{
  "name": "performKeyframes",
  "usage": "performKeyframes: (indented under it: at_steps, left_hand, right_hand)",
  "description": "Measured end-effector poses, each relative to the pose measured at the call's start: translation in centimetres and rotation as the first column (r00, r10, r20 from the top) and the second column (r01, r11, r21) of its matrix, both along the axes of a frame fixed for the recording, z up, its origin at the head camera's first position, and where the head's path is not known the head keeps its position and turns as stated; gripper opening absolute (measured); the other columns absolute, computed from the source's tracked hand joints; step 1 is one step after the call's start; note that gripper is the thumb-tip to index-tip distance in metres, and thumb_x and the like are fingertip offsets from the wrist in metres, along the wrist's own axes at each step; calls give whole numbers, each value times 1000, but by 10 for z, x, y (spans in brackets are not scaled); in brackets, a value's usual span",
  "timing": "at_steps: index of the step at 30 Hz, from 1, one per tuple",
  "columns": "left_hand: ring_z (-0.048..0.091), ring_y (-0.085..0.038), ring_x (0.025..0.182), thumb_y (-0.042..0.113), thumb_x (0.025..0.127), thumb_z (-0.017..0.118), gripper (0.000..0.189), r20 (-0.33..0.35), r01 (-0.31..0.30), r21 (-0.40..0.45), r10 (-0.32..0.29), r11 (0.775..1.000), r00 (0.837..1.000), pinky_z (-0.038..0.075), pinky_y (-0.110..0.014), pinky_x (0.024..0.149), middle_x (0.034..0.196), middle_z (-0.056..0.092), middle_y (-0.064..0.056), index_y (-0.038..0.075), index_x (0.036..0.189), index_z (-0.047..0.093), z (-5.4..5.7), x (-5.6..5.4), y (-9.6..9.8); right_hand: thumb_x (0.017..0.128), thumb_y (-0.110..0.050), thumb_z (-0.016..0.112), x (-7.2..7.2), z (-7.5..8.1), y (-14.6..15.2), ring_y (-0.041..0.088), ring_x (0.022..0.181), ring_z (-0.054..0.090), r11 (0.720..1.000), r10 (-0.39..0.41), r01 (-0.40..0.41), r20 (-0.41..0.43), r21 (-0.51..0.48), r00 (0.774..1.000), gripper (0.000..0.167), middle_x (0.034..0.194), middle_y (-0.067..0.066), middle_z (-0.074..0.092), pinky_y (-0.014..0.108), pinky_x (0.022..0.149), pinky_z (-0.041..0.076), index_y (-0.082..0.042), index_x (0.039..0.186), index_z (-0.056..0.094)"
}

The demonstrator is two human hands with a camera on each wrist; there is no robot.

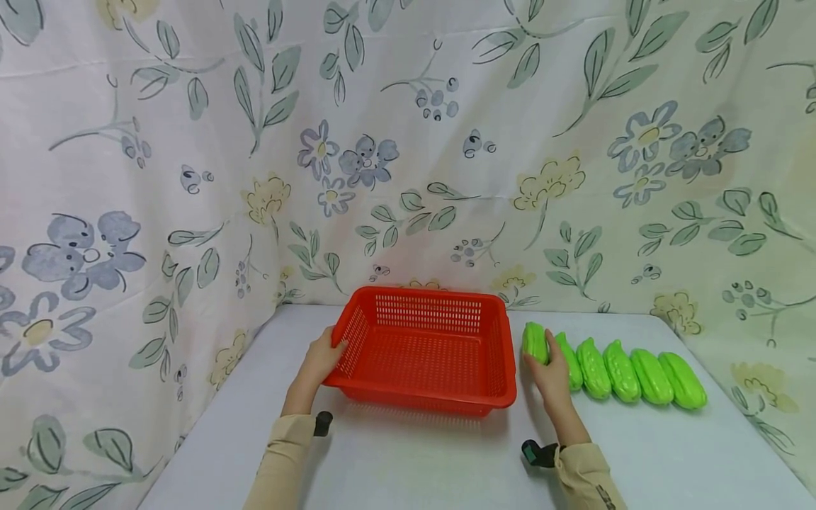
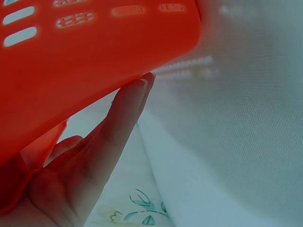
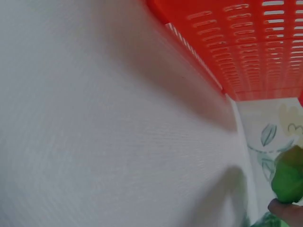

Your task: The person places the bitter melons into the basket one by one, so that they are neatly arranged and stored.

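Note:
A red plastic basket (image 1: 423,397) with slotted walls sits on the white table, its inside bare. At its left side my left hand (image 1: 321,354) grips the rim, the thumb over the edge; in the left wrist view the fingers (image 2: 125,106) reach under the basket's outer side. My right hand (image 1: 551,368) holds a bright green, ridged bitter melon (image 1: 534,340) between thumb and fingers, just right of the basket. In the right wrist view, only part of this melon (image 3: 289,177) and a fingertip show at the lower right edge.
Several more green bitter melons (image 1: 621,372) lie in a slanting row right of my right hand. The white table (image 1: 408,460) ends at a floral curtain (image 1: 408,142) behind and at both sides. Dark wrist-worn devices (image 1: 538,453) show at both wrists.

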State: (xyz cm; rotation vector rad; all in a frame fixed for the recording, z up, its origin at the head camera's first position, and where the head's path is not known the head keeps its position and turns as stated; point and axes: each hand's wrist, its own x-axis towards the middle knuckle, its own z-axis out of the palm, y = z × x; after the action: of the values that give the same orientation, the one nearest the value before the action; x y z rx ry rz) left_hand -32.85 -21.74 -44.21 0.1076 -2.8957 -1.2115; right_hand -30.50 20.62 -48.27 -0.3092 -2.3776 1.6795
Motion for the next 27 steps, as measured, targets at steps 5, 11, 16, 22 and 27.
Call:
performKeyframes:
  at_steps: [5,11,16,22,27]
  left_hand:
    - [65,-26,86,21,100,50,53,-13,-3,-16,2,1000,1000,54,-37,67,120,62,-27,-1,146,34,0,-1,-1]
    - [65,-25,86,22,100,50,53,0,-8,-1,8,1000,1000,54,-35,66,119,62,-26,0,146,34,2,0,0]
    - [65,-25,86,23,100,51,52,2,-17,-5,17,1000,1000,54,-35,67,119,62,-25,1,145,36,0,-1,0]
    - [65,-26,87,24,100,50,52,2,-18,-11,18,1000,1000,55,-37,69,120,62,-25,1,145,35,-2,-2,-1]
    - [65,-26,87,23,100,50,53,1,-15,-4,15,1000,1000,55,-36,68,120,62,-25,1,146,35,-2,-2,-1]
  right_hand:
    - [94,-5,53,0,10,1,41,150,10,1000,8,-8,-23,-22,1000,76,162,22,12,56,120,16,-9,157,10]
    - [94,-6,53,0,23,0,41,149,13,1000,-12,12,-35,-9,999,76,162,21,13,57,119,18,-11,157,11]
    - [95,-7,53,1,31,-2,41,149,15,1000,-15,14,-46,-28,999,76,163,19,12,58,118,22,-13,158,9]
    - [97,-8,52,3,40,-4,39,149,18,999,-17,15,-68,-41,998,75,163,17,12,57,116,26,-13,158,9]
    - [98,-9,51,4,50,-7,39,149,18,999,-10,6,-88,-51,996,74,164,15,11,56,115,27,-15,158,9]
